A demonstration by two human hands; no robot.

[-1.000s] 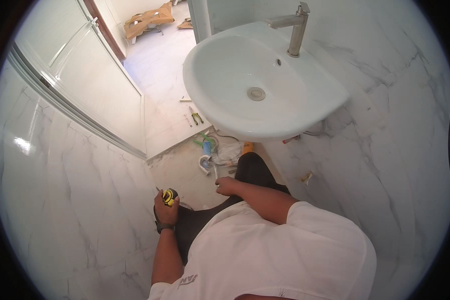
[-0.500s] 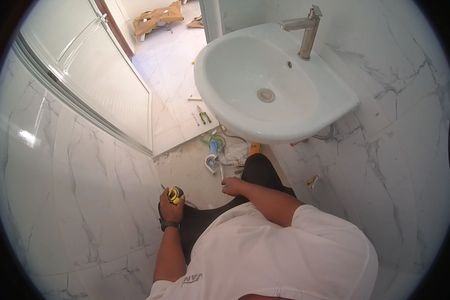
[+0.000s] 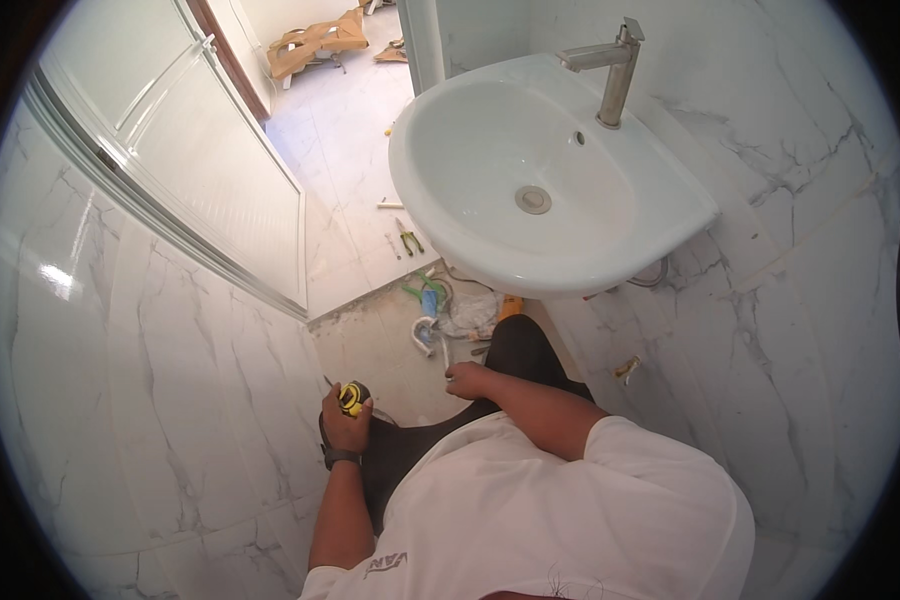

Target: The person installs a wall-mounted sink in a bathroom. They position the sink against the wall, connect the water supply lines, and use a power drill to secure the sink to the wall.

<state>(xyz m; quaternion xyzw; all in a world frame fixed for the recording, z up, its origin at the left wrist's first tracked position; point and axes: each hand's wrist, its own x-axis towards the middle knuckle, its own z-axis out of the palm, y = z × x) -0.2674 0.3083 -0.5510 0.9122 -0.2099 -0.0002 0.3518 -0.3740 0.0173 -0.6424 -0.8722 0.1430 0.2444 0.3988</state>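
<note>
My left hand (image 3: 346, 424), with a dark band at the wrist, is closed round a yellow and black tape measure (image 3: 353, 399). A thin dark stick-like tip (image 3: 329, 381) pokes out by its fingers; its kind is unclear. Above my right thigh, my right hand (image 3: 467, 381) is closed on the lower end of a slim pale tube (image 3: 445, 352), which points away from me toward the pile on the floor. A white curved pipe (image 3: 422, 337) lies just beyond that hand, beside a clear plastic bag (image 3: 473, 316) and a blue and green item (image 3: 429, 300).
A white washbasin (image 3: 470, 235) with a metal tap (image 3: 620, 75) juts out ahead on the right. Below it, a brass valve fitting (image 3: 627, 369) protrudes from the wall. Green-handled pliers (image 3: 410, 240) lie at the doorway beside the white door (image 3: 210, 150). Cardboard (image 3: 320, 45) lies beyond.
The whole view has shifted slightly, so the basin and floor items sit a little lower in the picture. Both hands keep their grips and have hardly moved.
</note>
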